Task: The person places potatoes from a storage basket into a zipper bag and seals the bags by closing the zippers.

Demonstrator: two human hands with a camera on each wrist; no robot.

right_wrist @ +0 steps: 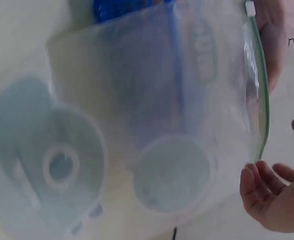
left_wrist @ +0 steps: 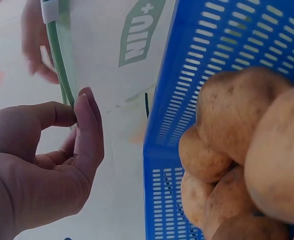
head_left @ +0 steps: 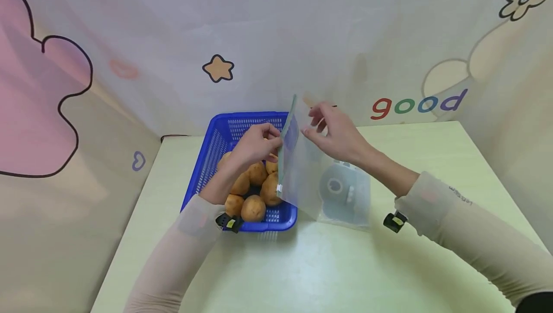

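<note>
A translucent zip bag (head_left: 302, 174) with a green seal strip and a white slider (head_left: 279, 188) stands opened out, its mouth edge toward the left. My left hand (head_left: 257, 145) pinches that green edge (left_wrist: 59, 60) between thumb and fingertips, over the basket. Beyond the bag's other face, my right hand (head_left: 334, 133) hovers with loosely bent fingers. In the right wrist view the right hand (right_wrist: 274, 197) is close to the end of the seal; whether it touches the film I cannot tell. Several potatoes (head_left: 253, 208) lie in the blue basket (head_left: 263, 227) below the left hand.
The lower part of the bag, printed with a blue-grey round pattern (head_left: 345, 193), lies on the pale green table (head_left: 345, 265). A printed cloth (head_left: 276, 30) hangs behind the table, right at the basket's back.
</note>
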